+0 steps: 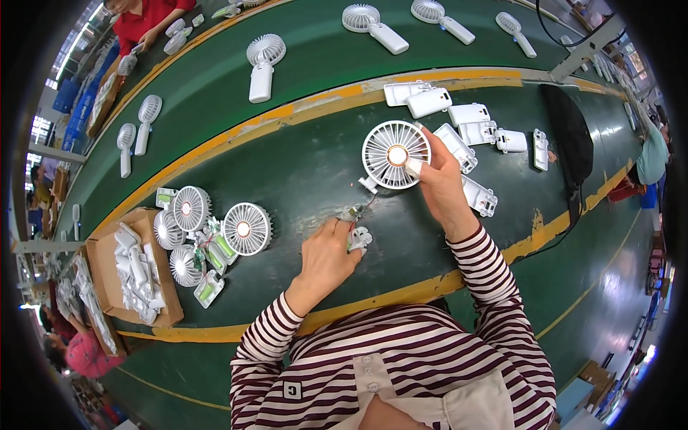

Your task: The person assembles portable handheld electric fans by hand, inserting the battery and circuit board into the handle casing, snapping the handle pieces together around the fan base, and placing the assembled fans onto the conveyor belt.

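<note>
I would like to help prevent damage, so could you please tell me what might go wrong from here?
Thin wires run from the fan head in the right hand toward the white part in the left hand; pulling the hands apart might strain them. A white shell lies close beside the right hand, which could perhaps nudge it.

The bench (301, 168) bears casings (428, 102) and 4 fans (247, 229).

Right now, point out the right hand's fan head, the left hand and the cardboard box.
Fan head (397, 155), head view: its orange-ringed hub.
Left hand (325, 258), head view: back of the hand.
Cardboard box (104, 276), head view: bare cardboard on its left side.
</note>
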`<state>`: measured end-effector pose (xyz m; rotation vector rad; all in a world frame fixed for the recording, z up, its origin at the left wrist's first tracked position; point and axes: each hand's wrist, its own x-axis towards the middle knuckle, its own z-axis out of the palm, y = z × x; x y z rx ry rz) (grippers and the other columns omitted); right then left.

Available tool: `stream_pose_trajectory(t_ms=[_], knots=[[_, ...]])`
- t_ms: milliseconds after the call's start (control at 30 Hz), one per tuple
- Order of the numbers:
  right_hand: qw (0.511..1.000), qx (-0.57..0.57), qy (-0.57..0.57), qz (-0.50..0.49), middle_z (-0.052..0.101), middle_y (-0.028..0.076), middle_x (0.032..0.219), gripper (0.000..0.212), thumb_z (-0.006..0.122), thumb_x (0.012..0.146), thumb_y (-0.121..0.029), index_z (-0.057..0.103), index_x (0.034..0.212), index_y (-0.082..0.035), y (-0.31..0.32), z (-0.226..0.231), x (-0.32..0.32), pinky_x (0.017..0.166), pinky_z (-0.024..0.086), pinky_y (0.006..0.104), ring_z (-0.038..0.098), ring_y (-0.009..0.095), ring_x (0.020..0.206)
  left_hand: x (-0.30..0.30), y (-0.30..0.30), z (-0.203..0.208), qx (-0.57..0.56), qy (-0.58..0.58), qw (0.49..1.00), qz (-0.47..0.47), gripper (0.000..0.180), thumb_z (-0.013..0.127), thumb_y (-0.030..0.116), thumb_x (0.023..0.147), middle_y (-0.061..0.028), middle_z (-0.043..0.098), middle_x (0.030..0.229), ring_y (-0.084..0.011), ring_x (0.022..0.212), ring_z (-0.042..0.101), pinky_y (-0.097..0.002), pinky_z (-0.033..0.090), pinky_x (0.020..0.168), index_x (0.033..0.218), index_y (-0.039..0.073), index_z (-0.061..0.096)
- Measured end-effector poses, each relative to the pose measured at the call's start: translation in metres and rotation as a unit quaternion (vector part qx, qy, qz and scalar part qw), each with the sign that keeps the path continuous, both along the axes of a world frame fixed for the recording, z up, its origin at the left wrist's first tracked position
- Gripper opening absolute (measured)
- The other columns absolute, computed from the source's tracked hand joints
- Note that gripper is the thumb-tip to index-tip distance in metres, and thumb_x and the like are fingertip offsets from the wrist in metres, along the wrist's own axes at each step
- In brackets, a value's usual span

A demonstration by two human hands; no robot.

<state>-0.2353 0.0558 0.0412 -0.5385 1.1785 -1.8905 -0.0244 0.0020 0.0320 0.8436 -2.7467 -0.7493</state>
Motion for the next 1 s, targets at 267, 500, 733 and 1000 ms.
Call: stream_pose_trajectory(t_ms=[267, 500, 733, 1000], knots=[[0.998, -0.029, -0.053, 0.025, 0.048, 0.011, 0.121, 0.063, 0.058, 0.075, 0.003, 0.03, 0.131, 0.006, -0.004, 0.034, 0.025, 0.092, 0.04, 0.0292, 0.048, 0.017, 0.11, 0.01, -0.005, -0.004, 0.701, 0.125, 0.692, 0.121, 0.042, 0.068, 0.023, 0.075, -0.015, 0.061, 0.091, -0.0291, 0.077, 0.063, -0.0375, 0.052, 0.068, 0.107, 0.003, 0.051], [0.986, 0.003, -0.112, 0.126, 0.052, 0.01, 0.118, 0.057, 0.058, 0.076, -0.001, 0.036, 0.128, 0.004, 0.01, 0.043, 0.047, 0.09, 0.042, 0.0289, 0.052, 0.017, 0.106, 0.027, -0.002, -0.013, 0.855, 0.28, 0.429, 0.079, 0.061, 0.042, 0.051, 0.086, -0.0179, 0.057, 0.099, -0.0309, 0.083, 0.061, -0.0415, 0.052, 0.072, 0.118, -0.001, 0.041], [0.952, 0.013, -0.206, 0.225, 0.054, 0.012, 0.113, 0.048, 0.055, 0.078, -0.013, 0.042, 0.122, 0.004, 0.012, 0.029, 0.052, 0.092, 0.041, 0.0304, 0.053, 0.019, 0.104, 0.026, 0.0, -0.008, 0.727, 0.291, 0.579, 0.229, 0.033, 0.051, 0.001, 0.079, -0.0103, 0.061, 0.093, -0.0169, 0.083, 0.06, -0.0294, 0.05, 0.074, 0.112, -0.002, 0.048], [0.987, 0.114, -0.071, 0.085, 0.06, 0.007, 0.093, 0.026, 0.054, 0.083, -0.006, 0.054, 0.108, 0.004, -0.024, 0.006, 0.062, 0.07, 0.049, 0.0239, 0.059, 0.012, 0.08, 0.02, 0.013, 0.007, 0.662, 0.256, 0.684, 0.172, 0.033, 0.047, -0.004, 0.08, -0.0118, 0.061, 0.089, -0.0135, 0.076, 0.058, -0.0268, 0.049, 0.066, 0.113, 0.001, 0.045]])
